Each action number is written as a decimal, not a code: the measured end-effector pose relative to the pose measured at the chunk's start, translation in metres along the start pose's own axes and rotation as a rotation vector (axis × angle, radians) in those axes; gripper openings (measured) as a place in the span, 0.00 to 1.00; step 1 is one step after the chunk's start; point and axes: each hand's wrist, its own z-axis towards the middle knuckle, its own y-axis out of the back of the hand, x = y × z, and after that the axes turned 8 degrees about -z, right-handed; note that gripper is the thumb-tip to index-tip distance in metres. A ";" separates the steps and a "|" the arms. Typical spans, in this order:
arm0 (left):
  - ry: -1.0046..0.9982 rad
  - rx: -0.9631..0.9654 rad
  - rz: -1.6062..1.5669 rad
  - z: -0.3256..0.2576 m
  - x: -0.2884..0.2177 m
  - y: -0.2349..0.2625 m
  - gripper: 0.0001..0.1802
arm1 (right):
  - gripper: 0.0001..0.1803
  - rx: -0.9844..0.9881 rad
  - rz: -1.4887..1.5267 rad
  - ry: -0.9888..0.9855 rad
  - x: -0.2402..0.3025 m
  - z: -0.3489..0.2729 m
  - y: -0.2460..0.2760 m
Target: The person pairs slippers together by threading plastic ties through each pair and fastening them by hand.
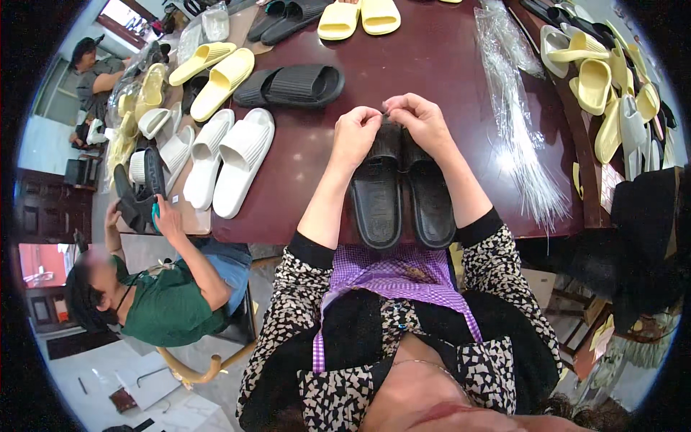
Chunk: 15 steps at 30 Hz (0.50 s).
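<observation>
In the head view, bare left hand [358,131] and bare right hand [423,124] close together, thumbs and fingers pinched tight, tips almost meeting. At the tips, a small dark bit [386,114], held in the pinch; too tiny to tell what kind.

Right under the hands, a pair of black rubber slippers [378,210], side by side, insides facing up. Strap ends up by the fingers, heels pointing back to the purple checked cloth apron [392,273]. Both slippers between the two forearms, close to each. Hard to tell if lying flat or lifted a little.

Near edge of the shiny dark red table [425,61] by the slipper heels. Lots of smooth tabletop past the hands, up to a pair of yellow ridged slippers [360,20]. To the right, a strip of table, then a long bunch of thin white strands in clear plastic [520,137]. To the left, near the left hand, another black ridged pair [299,86]; lower down, two white ridged slippers [229,165]. Farther left, a co-worker in a green shirt [173,306], hands on a black slipper.
</observation>
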 end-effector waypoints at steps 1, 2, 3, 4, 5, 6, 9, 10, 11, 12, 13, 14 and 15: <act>-0.009 -0.020 -0.036 0.000 0.002 0.001 0.08 | 0.04 -0.031 0.007 -0.020 0.000 -0.002 0.000; -0.017 -0.040 -0.072 -0.001 0.003 0.002 0.08 | 0.05 -0.062 0.015 -0.040 0.001 -0.003 -0.001; -0.018 -0.034 -0.072 -0.001 -0.002 0.000 0.08 | 0.05 -0.099 0.019 -0.062 0.001 -0.004 0.001; 0.005 -0.039 -0.166 -0.002 -0.007 -0.001 0.07 | 0.05 -0.104 0.019 -0.063 0.000 -0.005 0.002; 0.029 -0.049 -0.257 -0.004 -0.015 -0.001 0.07 | 0.05 -0.117 -0.009 -0.048 0.001 -0.005 0.002; 0.053 -0.058 -0.349 -0.005 -0.022 -0.001 0.06 | 0.05 -0.131 -0.037 -0.034 0.002 -0.004 0.001; 0.078 -0.063 -0.422 -0.008 -0.034 0.001 0.06 | 0.06 -0.143 -0.084 -0.009 0.012 -0.006 -0.003; 0.091 -0.065 -0.460 -0.008 -0.036 0.002 0.06 | 0.06 -0.144 -0.106 -0.001 0.017 -0.007 -0.004; 0.090 -0.067 -0.458 -0.008 -0.037 0.003 0.06 | 0.06 -0.144 -0.128 0.006 0.020 -0.007 -0.005; 0.086 -0.072 -0.475 -0.007 -0.037 0.004 0.06 | 0.06 -0.144 -0.125 0.008 0.022 -0.007 -0.007; 0.084 -0.076 -0.493 -0.006 -0.038 0.004 0.06 | 0.06 -0.154 -0.150 0.026 0.023 -0.006 -0.007; 0.081 -0.081 -0.511 -0.006 -0.038 0.004 0.05 | 0.06 -0.164 -0.175 0.043 0.023 -0.006 -0.008; 0.081 -0.081 -0.509 -0.005 -0.038 0.004 0.05 | 0.07 -0.174 -0.200 0.061 0.024 -0.005 -0.008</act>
